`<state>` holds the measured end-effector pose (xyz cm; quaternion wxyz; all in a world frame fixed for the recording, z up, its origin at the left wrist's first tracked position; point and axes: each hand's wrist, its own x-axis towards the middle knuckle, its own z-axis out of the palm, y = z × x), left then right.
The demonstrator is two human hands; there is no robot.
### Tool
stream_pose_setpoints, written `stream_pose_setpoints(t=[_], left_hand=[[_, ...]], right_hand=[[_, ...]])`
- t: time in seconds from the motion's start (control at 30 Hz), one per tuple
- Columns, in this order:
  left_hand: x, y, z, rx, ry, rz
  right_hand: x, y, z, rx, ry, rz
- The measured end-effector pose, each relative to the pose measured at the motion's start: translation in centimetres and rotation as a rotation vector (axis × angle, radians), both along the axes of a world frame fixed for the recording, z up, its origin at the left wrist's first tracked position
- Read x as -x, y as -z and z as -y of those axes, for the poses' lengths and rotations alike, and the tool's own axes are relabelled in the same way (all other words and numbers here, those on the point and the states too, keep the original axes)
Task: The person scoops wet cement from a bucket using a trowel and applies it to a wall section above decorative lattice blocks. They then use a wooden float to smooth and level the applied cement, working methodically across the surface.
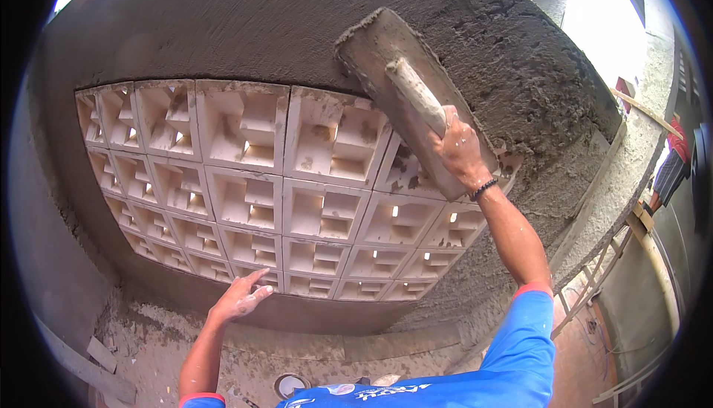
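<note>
Fingers (450, 120) of the right hand (460, 148) wrap the handle (414, 92) of a trowel (397, 108) in the upper middle of the frame, its blade slanting over the block screen (284, 177) and hiding some blocks. Lower left of centre, the left hand (239, 298) is loosely spread, holding nothing; whether its fingertips touch the blocks is hard to tell. Grey plaster (223, 33) lies above the screen. At the bottom, a blue shirt (445, 389) partly hides a bucket (291, 384). Far right, another person (672, 159) shows only in part.

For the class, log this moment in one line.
right grip: trowel handle | left grip: open, near block screen | mortar: smoother left, rougher right
</note>
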<state>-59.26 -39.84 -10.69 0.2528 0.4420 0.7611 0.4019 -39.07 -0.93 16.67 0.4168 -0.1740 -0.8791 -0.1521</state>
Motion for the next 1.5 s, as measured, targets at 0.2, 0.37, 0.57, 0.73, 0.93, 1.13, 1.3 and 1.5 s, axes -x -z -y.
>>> stream_pose_setpoints(t=[0.2, 0.37, 0.57, 0.73, 0.93, 1.13, 1.3, 1.5], left_hand=[[-1.2, 0.9, -1.0, -0.060, 0.031, -0.046], [-1.0, 2.0, 1.2, 0.005, -0.044, 0.022], [-0.4, 3.4, 3.1, 0.005, -0.062, 0.018], [-0.8, 2.2, 1.5, 0.018, 0.021, -0.009], [-2.5, 0.7, -1.0, 0.079, 0.110, -0.040], [-3.6, 0.3, -3.0, 0.101, 0.168, 0.042], [-3.1, 1.0, -1.8, 0.138, 0.136, 0.005], [-2.2, 0.9, -1.6, 0.187, 0.109, 0.001]], right_hand=[[4.7, -13.1, 2.2, 0.005, 0.029, -0.274], [3.6, -20.3, -1.1, 0.122, -0.060, -0.516], [4.5, -17.8, 0.0, 0.454, -0.340, -0.572], [5.6, -13.6, 2.2, 0.636, -0.421, -0.606], [9.1, -7.9, 5.2, 0.664, -0.480, -0.559], [8.7, -2.2, 6.3, 0.507, -0.294, -0.349], [5.3, -3.1, 3.3, 0.347, -0.187, -0.356], [-0.3, -5.7, -1.8, 0.210, -0.053, -0.446]])
